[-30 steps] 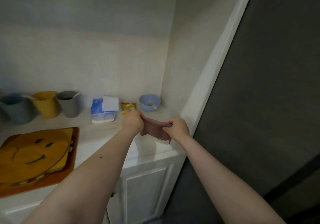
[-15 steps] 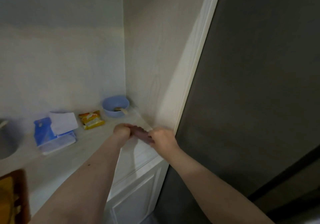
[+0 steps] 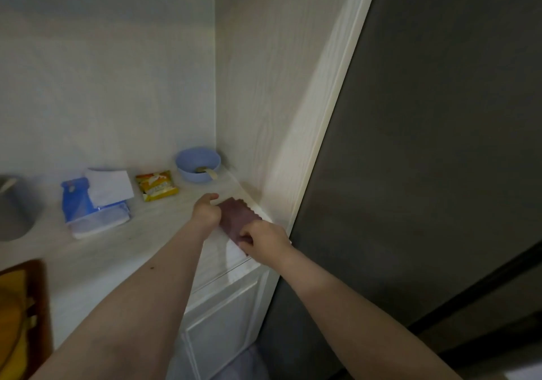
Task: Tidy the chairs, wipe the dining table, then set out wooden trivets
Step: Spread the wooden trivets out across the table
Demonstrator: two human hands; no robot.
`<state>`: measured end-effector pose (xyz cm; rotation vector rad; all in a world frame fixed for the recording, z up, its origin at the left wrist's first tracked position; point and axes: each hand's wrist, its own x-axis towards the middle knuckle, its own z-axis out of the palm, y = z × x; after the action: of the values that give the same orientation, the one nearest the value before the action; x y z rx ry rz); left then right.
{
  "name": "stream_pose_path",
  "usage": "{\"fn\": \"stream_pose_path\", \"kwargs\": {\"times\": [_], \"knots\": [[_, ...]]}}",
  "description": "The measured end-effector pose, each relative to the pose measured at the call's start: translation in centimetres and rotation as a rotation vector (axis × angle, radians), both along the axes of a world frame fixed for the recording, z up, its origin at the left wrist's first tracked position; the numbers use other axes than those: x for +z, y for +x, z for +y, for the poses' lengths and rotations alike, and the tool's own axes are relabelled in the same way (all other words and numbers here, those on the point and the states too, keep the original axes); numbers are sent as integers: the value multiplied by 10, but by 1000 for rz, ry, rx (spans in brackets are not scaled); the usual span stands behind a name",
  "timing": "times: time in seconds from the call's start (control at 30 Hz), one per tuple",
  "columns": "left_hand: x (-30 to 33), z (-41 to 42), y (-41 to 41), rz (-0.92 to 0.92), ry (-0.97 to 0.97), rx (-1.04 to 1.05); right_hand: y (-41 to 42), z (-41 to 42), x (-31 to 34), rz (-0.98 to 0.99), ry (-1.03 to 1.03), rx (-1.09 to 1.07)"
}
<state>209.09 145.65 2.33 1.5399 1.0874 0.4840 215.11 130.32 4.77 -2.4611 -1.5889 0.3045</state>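
On the pale wood-grain countertop (image 3: pixel 146 247) (near its right corner), the left hand (image 3: pixel 205 214) and right hand (image 3: pixel 264 240) each pinch a dusky-purple scalloped-edge cloth (image 3: pixel 239 218) lying flat.

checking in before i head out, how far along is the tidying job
Done: nothing these pictures can confirm; no chairs or dining table in view. In hand: left hand and right hand hold a reddish cloth on the white counter. Left: setting out trivets, which aren't clearly visible.
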Motion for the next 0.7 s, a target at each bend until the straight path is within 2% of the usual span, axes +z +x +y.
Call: {"fn": "stream_pose_path", "kwargs": {"times": [0.17,0.4,0.57,0.7], "knots": [[6,-11,-17,31,75,53,-6,4,6,-11,100,54],[16,-37,-61,26,162,188,-24,13,4,-4,127,176],[21,-52,-130,43,161,388,-66,24,3,-19,113,355],[25,-54,-201,120,166,568,-119,34,3,42,91,486]]}}
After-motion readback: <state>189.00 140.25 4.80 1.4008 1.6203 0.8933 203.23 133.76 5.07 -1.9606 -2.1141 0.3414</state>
